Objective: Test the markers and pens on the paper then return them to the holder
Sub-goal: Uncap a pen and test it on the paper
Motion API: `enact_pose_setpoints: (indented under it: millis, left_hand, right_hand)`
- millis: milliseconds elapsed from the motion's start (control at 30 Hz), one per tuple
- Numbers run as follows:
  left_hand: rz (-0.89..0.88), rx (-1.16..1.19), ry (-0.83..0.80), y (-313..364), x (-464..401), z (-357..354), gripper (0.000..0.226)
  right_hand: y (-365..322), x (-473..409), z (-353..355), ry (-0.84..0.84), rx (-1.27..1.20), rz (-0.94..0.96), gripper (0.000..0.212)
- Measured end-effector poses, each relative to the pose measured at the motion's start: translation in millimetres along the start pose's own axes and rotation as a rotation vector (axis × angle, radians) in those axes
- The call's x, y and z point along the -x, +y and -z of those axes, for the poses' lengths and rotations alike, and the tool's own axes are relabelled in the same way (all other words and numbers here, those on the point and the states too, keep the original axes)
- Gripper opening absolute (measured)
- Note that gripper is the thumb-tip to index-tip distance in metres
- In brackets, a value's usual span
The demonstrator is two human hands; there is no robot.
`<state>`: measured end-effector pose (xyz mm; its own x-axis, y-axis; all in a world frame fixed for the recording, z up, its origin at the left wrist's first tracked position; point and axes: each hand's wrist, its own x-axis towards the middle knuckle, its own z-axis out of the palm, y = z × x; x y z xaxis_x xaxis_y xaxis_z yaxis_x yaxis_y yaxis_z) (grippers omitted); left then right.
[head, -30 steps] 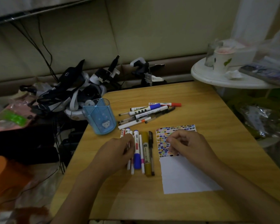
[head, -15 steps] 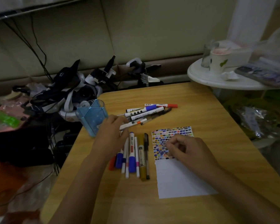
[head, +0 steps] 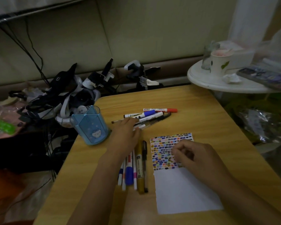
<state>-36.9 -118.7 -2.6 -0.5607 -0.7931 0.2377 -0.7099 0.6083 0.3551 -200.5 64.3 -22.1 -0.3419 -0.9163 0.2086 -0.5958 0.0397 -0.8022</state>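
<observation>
Left hand (head: 125,132) reaches fwd across the table, palm down, fingers stretched out and resting on the near ends of the far pile of markers (head: 150,116). It covers them w/o curling round any one yet, so prob. it is picking out the next pen to test.

Right hand (head: 196,155) sits on the paper (head: 185,190), fingers loosely curled inward. No pen shows in it; it seems to pin the sheet so it won't slide, and it waits where the next stroke would go.

The paper lies at the table's right-front. Its top half is packed w/ small colour swatches (head: 162,153); the lower half is blank, so there's room for more tests.

Just left of the paper, partly under the left forearm, a neat row of pens (head: 139,169) lies side by side: white, blue, gold, black. Likely the already-tested lot, kept apart from the far pile.

The blue holder (head: 90,125) stands upright near the table's left edge, close to the left hand, w/ no pens in it that I can see. Returning them hasn't begun.

The wooden table (head: 201,111) has clutter beyond: tangled straps and cables (head: 68,95) at left, a white round side table (head: 209,82) w/ a cup (head: 219,62) at right.
</observation>
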Motion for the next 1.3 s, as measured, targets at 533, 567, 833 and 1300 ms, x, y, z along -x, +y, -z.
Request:
enact_pose_setpoints:
  millis: [533, 567, 833, 1300]
  left_hand:
    - [0.035, -0.06, 0.0, 6.8, -14.8, -16.8, 0.037]
    - [0.044, -0.061, -0.009, 7.4, -15.9, -15.9, 0.038]
    - [-0.003, -0.083, 0.031, 13.3, -16.3, -18.3, 0.043]
    - [-0.13, 0.005, 0.094, 43.9, -1.6, -1.9, 0.033]
  right_hand:
    - [10.2, -0.1, 10.3, 0.017, 0.029, -0.011, 0.016]
    - [10.0, 0.4, 10.8, 0.019, 0.027, -0.009, 0.016]
    - [9.4, 2.6, 12.8, 0.011, 0.02, -0.013, 0.016]
    - [0.6, 1.5, 15.4, 0.058, 0.032, 0.039, 0.026]
